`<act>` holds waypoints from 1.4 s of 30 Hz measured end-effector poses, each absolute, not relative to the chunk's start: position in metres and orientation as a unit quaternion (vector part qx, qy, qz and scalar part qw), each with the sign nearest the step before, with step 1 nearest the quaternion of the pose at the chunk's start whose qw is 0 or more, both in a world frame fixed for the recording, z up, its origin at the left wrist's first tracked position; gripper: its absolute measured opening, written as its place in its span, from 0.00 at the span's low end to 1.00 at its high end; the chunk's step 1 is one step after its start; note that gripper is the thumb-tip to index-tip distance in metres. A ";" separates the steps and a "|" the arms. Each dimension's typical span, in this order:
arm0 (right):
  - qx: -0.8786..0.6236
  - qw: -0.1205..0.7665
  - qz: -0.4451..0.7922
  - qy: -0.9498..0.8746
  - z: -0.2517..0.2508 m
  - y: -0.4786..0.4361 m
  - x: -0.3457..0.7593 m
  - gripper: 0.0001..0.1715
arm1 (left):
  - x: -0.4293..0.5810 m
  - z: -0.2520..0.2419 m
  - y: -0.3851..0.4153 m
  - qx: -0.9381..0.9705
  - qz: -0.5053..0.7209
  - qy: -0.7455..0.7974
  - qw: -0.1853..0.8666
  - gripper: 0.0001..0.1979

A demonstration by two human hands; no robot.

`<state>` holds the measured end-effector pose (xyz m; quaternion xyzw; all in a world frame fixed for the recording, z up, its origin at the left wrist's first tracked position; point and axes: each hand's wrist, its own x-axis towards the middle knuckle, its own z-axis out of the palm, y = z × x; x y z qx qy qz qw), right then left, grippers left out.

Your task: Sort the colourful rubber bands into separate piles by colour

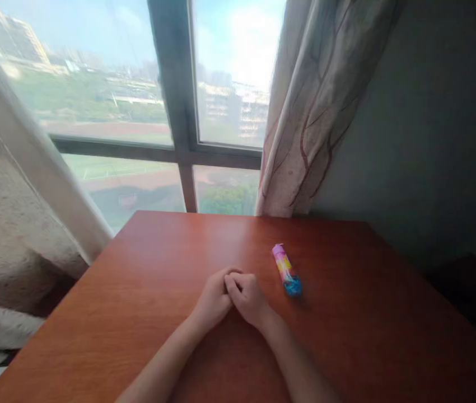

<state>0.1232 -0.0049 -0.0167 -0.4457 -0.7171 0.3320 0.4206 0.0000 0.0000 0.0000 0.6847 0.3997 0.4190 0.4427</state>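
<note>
My left hand and my right hand rest together on the wooden table, touching each other in the middle. Both are closed, with the fingers curled. The right thumb lies against the left hand. Whatever is inside them, if anything, is hidden. To the right of my right hand, and apart from it, a slim colourful tube-shaped packet lies on its side. It is pink at the far end, yellow and red along the middle, and has a crinkled blue near end.
The table's far edge stands close to a window with a dark frame. Patterned curtains hang at the right and at the left. A dark grey wall runs along the right side.
</note>
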 end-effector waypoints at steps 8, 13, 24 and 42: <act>-0.446 0.418 0.326 -0.721 -0.013 -0.005 0.122 0.23 | -0.003 0.000 0.001 0.686 0.423 0.398 0.439 0.20; -0.448 0.419 0.322 -0.721 -0.012 -0.004 0.121 0.23 | -0.003 0.001 0.002 0.685 0.424 0.399 0.439 0.20; -0.450 0.421 0.319 -0.720 -0.017 -0.003 0.122 0.23 | -0.003 0.001 0.001 0.685 0.423 0.399 0.439 0.20; -0.456 0.414 0.310 -0.724 -0.018 -0.002 0.122 0.25 | -0.002 0.000 0.001 0.681 0.425 0.400 0.442 0.19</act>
